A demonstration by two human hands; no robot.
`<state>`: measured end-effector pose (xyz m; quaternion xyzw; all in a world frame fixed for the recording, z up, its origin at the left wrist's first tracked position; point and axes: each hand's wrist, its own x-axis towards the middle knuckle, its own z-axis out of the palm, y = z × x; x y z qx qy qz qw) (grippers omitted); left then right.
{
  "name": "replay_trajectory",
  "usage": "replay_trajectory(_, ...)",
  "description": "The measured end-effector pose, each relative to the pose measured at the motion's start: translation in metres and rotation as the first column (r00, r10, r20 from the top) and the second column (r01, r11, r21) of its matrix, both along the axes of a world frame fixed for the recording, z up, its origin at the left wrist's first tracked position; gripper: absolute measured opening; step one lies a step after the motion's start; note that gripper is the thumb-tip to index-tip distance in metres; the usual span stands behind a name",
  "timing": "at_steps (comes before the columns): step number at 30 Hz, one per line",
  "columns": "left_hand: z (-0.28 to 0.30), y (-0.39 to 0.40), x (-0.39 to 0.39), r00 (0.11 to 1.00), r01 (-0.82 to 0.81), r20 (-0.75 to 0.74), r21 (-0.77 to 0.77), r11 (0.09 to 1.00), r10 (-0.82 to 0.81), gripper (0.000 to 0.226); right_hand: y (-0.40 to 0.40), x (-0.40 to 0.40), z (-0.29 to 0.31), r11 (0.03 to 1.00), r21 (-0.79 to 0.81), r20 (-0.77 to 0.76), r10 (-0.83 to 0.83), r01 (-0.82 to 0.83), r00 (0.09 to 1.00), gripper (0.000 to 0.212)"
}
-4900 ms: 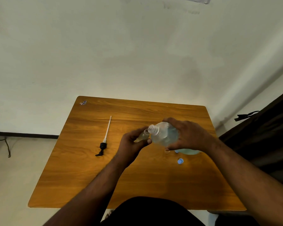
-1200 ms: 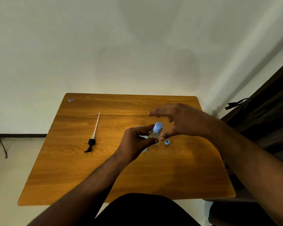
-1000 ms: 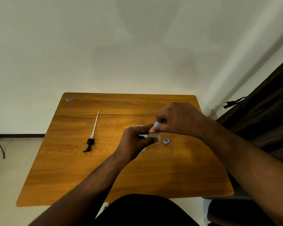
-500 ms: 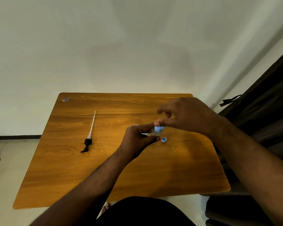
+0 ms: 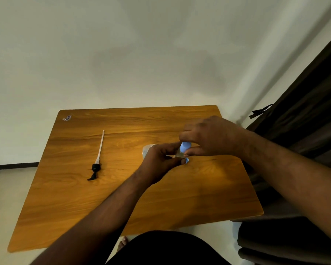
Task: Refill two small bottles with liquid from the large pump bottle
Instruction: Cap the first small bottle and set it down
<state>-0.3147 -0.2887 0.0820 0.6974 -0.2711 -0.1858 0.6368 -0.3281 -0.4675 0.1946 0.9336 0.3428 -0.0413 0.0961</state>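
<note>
My left hand grips a small clear bottle above the middle of the wooden table. A blue cap sits on the bottle's neck, and my right hand pinches that cap between thumb and fingers. A second blue cap lies on the table just below the bottle, partly hidden by my left fingers. The large clear bottle shows only as a pale edge behind my left hand. Its black pump head with a long white tube lies on the table to the left.
A small sticker marks the table's far left corner. A dark curtain hangs close along the right side. A pale wall stands behind the table. My lap and a foot show below the near edge.
Earlier my right hand held the large bottle tilted at the small one. Now the large bottle is down and my right hand has closed on the blue cap atop the small bottle.
</note>
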Motion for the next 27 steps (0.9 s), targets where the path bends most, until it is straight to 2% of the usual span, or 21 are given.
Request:
replay_trajectory(3, 0.000, -0.005, 0.000, 0.998, 0.059, -0.034, 0.020, 0.998, -0.058, 0.042, -0.003, 0.000, 0.000, 0.995, -0.054, -0.045, 0.081, -0.083, 0.996, 0.035)
replay_trajectory(7, -0.010, -0.012, 0.001, 0.985, 0.174, -0.038, 0.122, 0.977, -0.170, 0.018, -0.012, -0.003, -0.008, 0.986, -0.133, -0.116, 0.080, -0.095, 0.990, 0.035)
replay_trajectory(9, -0.017, -0.018, -0.002, 0.990, 0.139, 0.007, 0.158, 0.978, -0.142, 0.019, -0.017, -0.006, -0.016, 0.995, -0.093, -0.146, 0.021, -0.035, 0.989, 0.034)
replay_trajectory(12, -0.032, -0.030, -0.012, 0.987, -0.017, 0.158, 0.161, 0.987, -0.009, 0.030, -0.022, -0.016, -0.035, 0.992, 0.028, -0.109, -0.116, 0.120, 0.987, 0.029)
replay_trajectory(15, -0.050, -0.042, -0.025, 0.965, -0.137, 0.241, 0.110, 0.984, 0.107, 0.038, -0.019, -0.031, -0.060, 0.922, 0.180, -0.091, -0.332, 0.343, 0.939, 0.028)
replay_trajectory(17, -0.059, -0.051, -0.030, 0.958, -0.183, 0.240, 0.104, 0.978, 0.154, 0.043, -0.021, -0.038, -0.076, 0.874, 0.245, -0.088, -0.411, 0.420, 0.907, 0.028)
replay_trajectory(19, -0.068, -0.059, -0.025, 0.964, -0.210, 0.195, 0.151, 0.966, 0.179, 0.050, -0.029, -0.039, -0.089, 0.832, 0.299, -0.088, -0.464, 0.468, 0.881, 0.029)
replay_trajectory(23, -0.090, -0.071, -0.012, 0.988, -0.147, 0.103, 0.345, 0.927, 0.119, 0.089, -0.053, -0.033, -0.121, 0.709, 0.392, -0.152, -0.578, 0.586, 0.802, 0.028)
replay_trajectory(27, -0.112, -0.075, -0.007, 0.965, -0.233, -0.015, 0.401, 0.886, 0.261, 0.094, -0.078, -0.024, -0.163, 0.548, 0.428, -0.275, -0.679, 0.719, 0.681, 0.020)
